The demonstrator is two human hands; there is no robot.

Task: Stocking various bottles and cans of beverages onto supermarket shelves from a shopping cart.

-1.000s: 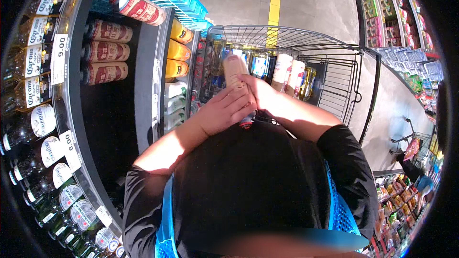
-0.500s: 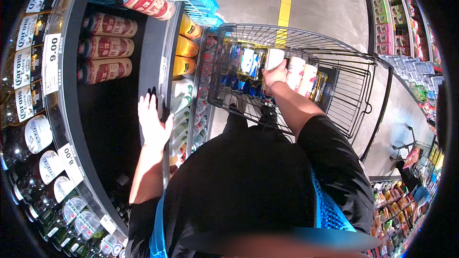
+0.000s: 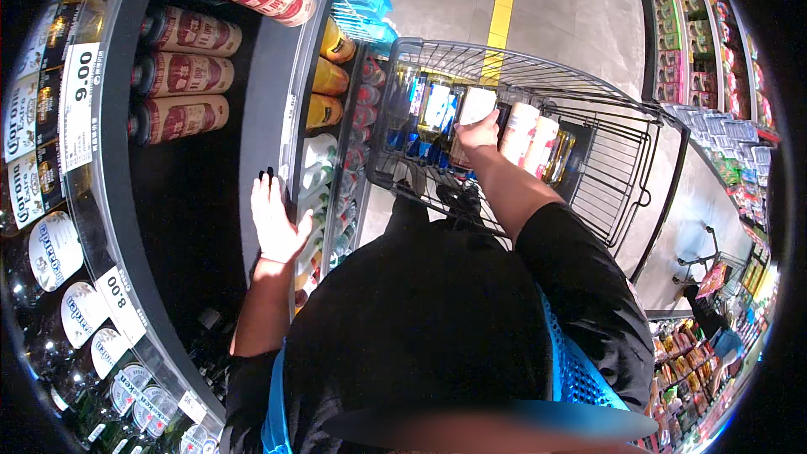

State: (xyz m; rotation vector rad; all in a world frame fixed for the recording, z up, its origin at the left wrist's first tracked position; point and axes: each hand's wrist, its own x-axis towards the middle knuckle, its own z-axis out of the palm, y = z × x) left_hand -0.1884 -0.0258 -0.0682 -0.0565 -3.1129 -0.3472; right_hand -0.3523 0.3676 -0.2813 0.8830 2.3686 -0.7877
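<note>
While our right hand (image 3: 477, 130) wraps a white-labelled bottle (image 3: 471, 118) standing among others in the grey wire shopping cart (image 3: 622, 168), our left hand (image 3: 276, 220) spreads flat, fingers open, against the dark metal shelf upright (image 3: 269, 101).

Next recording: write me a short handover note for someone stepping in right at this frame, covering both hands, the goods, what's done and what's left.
Left hand: open, fingers spread, reaching toward the dark refrigerated shelf; holds nothing.
Right hand: stretched into the grey wire shopping cart, shut on a white-labelled bottle standing among the others.
Goods: a row of bottles with blue and white labels stands in the cart; red-and-white cans lie on their sides on the shelf above the left hand.
Done: several bottles sit in the cart.
Left: the gripped bottle is not yet clear of the cart; shelf space by the left hand is dark and bare-looking.
</note>
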